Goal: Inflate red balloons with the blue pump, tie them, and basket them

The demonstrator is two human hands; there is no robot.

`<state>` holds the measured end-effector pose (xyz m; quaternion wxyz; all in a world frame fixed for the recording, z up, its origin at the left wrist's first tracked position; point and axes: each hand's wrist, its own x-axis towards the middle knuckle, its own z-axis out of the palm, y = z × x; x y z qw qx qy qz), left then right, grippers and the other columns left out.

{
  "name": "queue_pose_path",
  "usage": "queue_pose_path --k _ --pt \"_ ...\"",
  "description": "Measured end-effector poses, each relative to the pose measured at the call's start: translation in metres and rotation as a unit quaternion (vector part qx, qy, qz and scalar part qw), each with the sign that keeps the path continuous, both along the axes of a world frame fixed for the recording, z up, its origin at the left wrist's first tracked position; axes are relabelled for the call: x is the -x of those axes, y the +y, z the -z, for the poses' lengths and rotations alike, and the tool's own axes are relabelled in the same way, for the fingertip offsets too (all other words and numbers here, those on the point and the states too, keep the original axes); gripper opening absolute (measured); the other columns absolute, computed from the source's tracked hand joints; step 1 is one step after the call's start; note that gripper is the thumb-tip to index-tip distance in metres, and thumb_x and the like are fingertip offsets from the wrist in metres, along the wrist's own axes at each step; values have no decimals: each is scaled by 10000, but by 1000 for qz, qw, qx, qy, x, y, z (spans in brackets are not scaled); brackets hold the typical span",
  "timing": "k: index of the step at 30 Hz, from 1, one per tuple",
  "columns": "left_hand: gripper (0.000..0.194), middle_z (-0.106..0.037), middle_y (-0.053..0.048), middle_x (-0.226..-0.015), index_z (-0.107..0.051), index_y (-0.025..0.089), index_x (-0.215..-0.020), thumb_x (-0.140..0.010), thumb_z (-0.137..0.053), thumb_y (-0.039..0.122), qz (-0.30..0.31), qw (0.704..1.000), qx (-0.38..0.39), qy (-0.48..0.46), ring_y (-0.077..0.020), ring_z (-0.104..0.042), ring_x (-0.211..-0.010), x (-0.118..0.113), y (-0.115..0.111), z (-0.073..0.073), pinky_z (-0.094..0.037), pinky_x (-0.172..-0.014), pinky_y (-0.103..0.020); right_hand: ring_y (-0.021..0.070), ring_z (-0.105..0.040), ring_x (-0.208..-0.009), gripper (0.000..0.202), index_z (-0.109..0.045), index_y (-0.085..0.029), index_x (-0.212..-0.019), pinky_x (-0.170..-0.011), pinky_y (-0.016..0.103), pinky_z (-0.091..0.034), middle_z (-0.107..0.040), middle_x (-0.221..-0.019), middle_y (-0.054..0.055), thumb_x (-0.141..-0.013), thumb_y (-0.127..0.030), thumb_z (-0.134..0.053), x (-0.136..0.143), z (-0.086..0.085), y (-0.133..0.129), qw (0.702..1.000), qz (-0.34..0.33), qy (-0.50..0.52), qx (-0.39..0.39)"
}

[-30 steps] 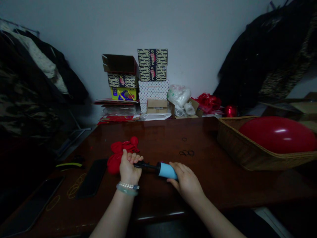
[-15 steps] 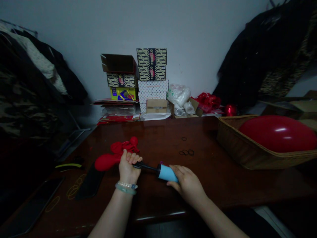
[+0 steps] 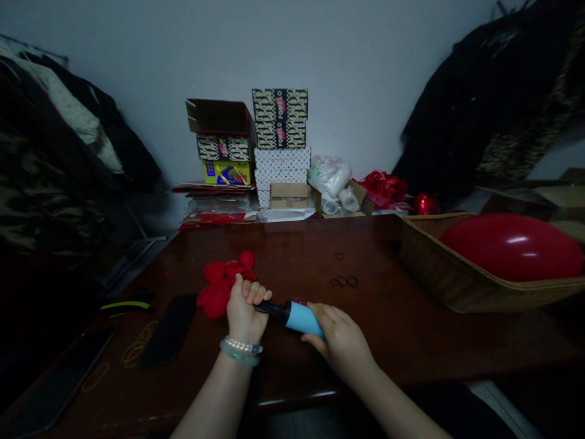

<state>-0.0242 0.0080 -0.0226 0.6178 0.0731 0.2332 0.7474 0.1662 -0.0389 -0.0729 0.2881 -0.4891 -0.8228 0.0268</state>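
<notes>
A hand balloon pump, with a light blue sleeve [image 3: 301, 318] and a black front end [image 3: 273, 309], lies slantwise between my hands above the table. My left hand [image 3: 249, 308] is closed round the black end, thumb pointing up; the tip is hidden in the fist. My right hand [image 3: 340, 335] grips the blue sleeve. Directly left of my left fist is a partly swollen red balloon [image 3: 214, 303]; whether its neck is held in the fist is hidden. Behind it lie several limp red balloons [image 3: 223, 269] in a heap.
On the right stands a woven basket [image 3: 439, 283] with a large inflated red balloon [image 3: 516, 244]. Black rubber bands [image 3: 345, 281] lie mid-table. Yellowish bands [image 3: 137, 347] and dark phone-like slabs [image 3: 169, 332] lie at left. Stacked boxes [image 3: 281, 152] line the wall.
My left hand has moved right, toward my right hand, and less of the pump's black part shows. The red balloon by my left fist has shifted right and looks rounder.
</notes>
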Motion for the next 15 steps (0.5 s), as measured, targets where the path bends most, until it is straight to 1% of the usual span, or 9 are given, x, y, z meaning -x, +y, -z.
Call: queue_pose_path --k 4,10,13,15 --pt "473 -242 80 -388 -249 192 -541 -934 -493 286 -16 1000 2 0 -62 -269 -339 15 3 -7 -302 -436 -225 287 -628 -1078 615 -557 -172 -1281 -971 434 -498 -655 -1216 129 -727 -285 -799 -5 -6 4 1000 -4 4 30" --pt "451 -255 77 -378 -252 194 -542 -952 -433 242 -35 999 12 -5 -68 -295 -326 42 7 -11 -320 -434 -233 283 -611 -1114 583 -566 -165 -1280 -994 428 -479 -648 -1235 123 -751 -285 -778 -21 -14 9 997 -4 14 72" --pt "451 -251 78 -375 -242 193 -542 -955 -418 234 -37 999 18 -16 -65 -296 -316 48 7 -11 -315 -428 -232 280 -616 -1108 579 -573 -174 -1280 -998 418 -475 -656 -1227 114 -749 -280 -778 -26 -17 10 996 -16 19 82" --pt "445 -254 79 -379 -244 194 -546 -954 -420 228 -33 999 17 -20 -65 -299 -314 46 8 -9 -313 -427 -232 279 -625 -1091 570 -582 -182 -1271 -989 417 -481 -664 -1211 109 -744 -271 -780 -26 -15 10 996 -14 19 85"
